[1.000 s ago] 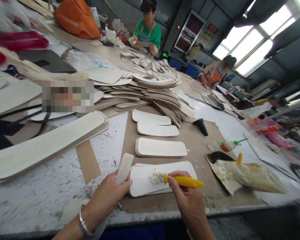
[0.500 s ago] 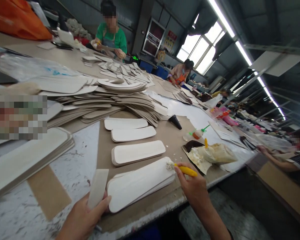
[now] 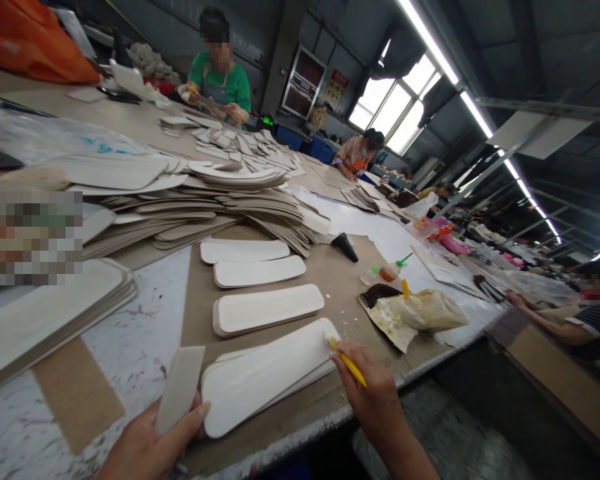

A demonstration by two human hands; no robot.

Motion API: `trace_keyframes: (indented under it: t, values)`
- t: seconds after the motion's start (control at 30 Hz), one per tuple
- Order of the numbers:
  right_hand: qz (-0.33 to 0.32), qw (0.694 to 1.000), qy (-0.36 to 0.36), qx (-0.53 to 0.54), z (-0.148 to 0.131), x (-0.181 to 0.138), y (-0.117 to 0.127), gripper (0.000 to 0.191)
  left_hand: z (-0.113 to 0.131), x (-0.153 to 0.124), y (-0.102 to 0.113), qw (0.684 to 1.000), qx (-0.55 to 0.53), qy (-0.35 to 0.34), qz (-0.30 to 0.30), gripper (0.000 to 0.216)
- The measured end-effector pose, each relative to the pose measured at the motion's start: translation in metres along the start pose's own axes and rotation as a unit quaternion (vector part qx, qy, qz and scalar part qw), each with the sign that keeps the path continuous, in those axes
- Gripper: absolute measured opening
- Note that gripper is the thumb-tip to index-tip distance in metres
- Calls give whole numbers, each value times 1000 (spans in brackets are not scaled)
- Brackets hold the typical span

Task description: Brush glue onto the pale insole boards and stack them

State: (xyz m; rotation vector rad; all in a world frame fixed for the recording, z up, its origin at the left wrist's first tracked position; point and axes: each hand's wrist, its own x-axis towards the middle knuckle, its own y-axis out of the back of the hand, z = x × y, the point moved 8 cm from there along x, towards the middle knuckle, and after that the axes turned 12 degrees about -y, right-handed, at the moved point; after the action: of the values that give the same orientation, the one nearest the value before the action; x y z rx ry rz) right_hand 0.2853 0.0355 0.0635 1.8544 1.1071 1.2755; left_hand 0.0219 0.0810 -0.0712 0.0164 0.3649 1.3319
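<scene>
The left hand (image 3: 153,437) grasps a flat, pale rectangular strip (image 3: 181,387), thumb at the edge of the long, white, round-ended panel (image 3: 265,381) between the hands; the right hand (image 3: 373,383) grips a yellow-handled brush (image 3: 351,368) at the other end, where even strokes seem best.

Yellow brush handle (image 3: 353,371), white top panel (image 3: 270,381), white tabletop (image 3: 147,327) with dark streaks, black cone (image 3: 345,247), orange bag (image 3: 27,43), green shirt (image 3: 238,88)

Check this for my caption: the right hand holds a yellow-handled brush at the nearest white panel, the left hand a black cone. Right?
Not quite: the head view shows the left hand holding a pale strip; the black cone lies apart.
</scene>
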Motion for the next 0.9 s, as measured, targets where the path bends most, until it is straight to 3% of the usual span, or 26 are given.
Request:
trace_keyframes:
  t: [0.17, 0.23, 0.33, 0.4, 0.57, 0.63, 0.77, 0.83, 0.9]
  values:
    - [-60, 984, 5, 166, -47, -8, -18, 16, 0, 1, 1, 1000, -11, -6, 4, 41]
    - [-84, 960, -34, 264, -65, -11, -25, 15, 1, 2, 1, 1000, -10, -4, -7, 40]
    - [-125, 921, -116, 350, -69, -11, -41, 7, 4, 2, 1, 1000, 6, 2, -27, 38]
    - [-127, 925, -129, 335, -60, -9, -45, 6, 9, 2, 2, 1000, 13, -2, -24, 35]
    - [-31, 964, -130, 230, -29, -1, -23, 7, 12, 2, 1, 1000, 5, -1, -15, 29]
    - [-43, 959, -144, 242, -33, -2, -22, 8, 11, 2, 1, 1000, 0, 3, -13, 28]
    - [-134, 927, -162, 310, -54, -9, -44, 8, 9, 1, 0, 1000, -1, -1, -22, 31]
    - [-129, 938, -135, 292, -52, -7, -47, 9, 8, 1, 1, 1000, 6, 3, -18, 35]
    - [-72, 964, -111, 229, -33, -1, -38, 9, 8, 0, 3, 1000, 9, 6, -1, 38]
